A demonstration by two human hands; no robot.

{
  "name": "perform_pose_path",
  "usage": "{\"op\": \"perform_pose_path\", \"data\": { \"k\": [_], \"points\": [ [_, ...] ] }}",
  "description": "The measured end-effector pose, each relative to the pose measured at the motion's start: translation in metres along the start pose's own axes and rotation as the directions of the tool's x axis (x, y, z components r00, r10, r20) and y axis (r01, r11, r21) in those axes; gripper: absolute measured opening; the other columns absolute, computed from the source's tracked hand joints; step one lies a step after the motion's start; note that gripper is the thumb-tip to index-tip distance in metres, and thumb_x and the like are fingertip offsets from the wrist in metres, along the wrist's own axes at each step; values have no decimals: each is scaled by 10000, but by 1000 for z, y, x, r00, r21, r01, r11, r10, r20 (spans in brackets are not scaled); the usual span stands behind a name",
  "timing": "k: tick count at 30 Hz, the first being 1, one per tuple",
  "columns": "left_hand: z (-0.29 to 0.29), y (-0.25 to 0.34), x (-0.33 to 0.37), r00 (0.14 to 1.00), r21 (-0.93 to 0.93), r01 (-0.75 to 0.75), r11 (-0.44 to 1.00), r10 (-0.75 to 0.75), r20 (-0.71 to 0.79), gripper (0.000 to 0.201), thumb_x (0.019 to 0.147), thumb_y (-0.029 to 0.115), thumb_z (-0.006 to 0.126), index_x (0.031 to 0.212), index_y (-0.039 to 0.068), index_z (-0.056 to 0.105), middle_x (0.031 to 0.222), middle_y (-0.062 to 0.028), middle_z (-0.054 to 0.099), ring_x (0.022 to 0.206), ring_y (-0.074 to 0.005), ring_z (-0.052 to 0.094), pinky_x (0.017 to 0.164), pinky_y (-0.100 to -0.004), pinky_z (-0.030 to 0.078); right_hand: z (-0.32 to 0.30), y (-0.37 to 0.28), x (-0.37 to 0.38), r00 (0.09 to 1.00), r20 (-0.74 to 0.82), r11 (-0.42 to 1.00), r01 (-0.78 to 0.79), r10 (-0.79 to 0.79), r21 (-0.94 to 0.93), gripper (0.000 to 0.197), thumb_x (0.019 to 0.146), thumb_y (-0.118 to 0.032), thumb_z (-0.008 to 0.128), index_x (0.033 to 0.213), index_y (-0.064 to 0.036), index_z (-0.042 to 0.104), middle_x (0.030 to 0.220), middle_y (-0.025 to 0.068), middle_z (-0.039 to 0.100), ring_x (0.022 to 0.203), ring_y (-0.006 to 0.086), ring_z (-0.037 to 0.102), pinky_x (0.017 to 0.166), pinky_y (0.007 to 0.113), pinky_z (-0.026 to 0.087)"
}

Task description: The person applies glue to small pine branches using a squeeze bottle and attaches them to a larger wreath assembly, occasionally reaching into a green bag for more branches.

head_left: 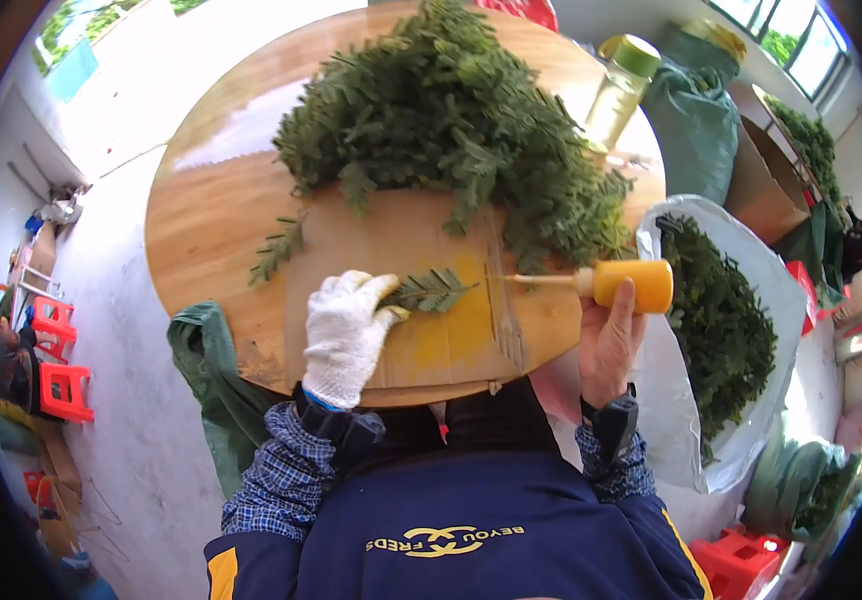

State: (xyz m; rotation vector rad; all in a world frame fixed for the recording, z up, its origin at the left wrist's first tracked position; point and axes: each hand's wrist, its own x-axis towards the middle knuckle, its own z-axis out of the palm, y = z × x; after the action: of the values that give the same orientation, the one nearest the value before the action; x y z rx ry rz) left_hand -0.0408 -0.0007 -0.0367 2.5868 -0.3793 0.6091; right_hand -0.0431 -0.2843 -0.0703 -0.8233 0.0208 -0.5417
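Observation:
My left hand [344,335], in a white knit glove, pinches the stem of a small green fir-like sprig [438,290]. The sprig points right over a yellow-stained cardboard sheet [361,235]. In my bare right hand [611,350] is a yellow squeeze bottle [641,285], lying on its side in the grip. Its long thin nozzle points left, with the tip a little to the right of the sprig's end. A big heap of green sprigs [441,120] covers the far part of the round wooden table [201,210]. One loose sprig [278,250] rests left of the cardboard.
A clear jar with a green lid [623,90] stands at the table's far right. Right of the table, a white sack [716,460] holds more greenery. A green sack [691,120] stands behind it. Red stools [68,390] are on the left; another person [861,235] is far right.

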Motion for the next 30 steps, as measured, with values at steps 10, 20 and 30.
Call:
{"op": "perform_pose_path", "data": {
  "k": [10, 20, 30],
  "points": [
    [-37, -26, -4, 985, 118, 46, 992, -25, -172, 265, 720, 211, 685, 964, 117, 644, 845, -64, 625, 835, -263, 579, 746, -389, 440, 8, 2, -26, 970, 40, 939, -244, 241, 242, 335, 915, -336, 557, 1108, -63, 530, 1015, 94, 617, 903, 220, 603, 855, 358, 499],
    [-82, -101, 22, 954, 460, 151, 875, -7, -301, 265, 761, 264, 673, 981, 119, 646, 908, -69, 643, 906, -265, 587, 781, -386, 443, 15, 23, -24, 940, 45, 870, -332, 340, 366, 345, 922, -336, 541, 1133, -64, 511, 1062, 114, 605, 951, 245, 595, 832, 383, 513],
    [-13, -34, 80, 989, 100, 25, 995, -10, -147, 399, 768, 252, 701, 1091, 66, 557, 938, -155, 652, 833, -336, 631, 686, -397, 499, 9, 19, -23, 910, 136, 804, -410, 391, 431, 365, 932, -350, 515, 1159, -64, 498, 1087, 136, 594, 979, 255, 582, 873, 390, 492]
  ]
}}
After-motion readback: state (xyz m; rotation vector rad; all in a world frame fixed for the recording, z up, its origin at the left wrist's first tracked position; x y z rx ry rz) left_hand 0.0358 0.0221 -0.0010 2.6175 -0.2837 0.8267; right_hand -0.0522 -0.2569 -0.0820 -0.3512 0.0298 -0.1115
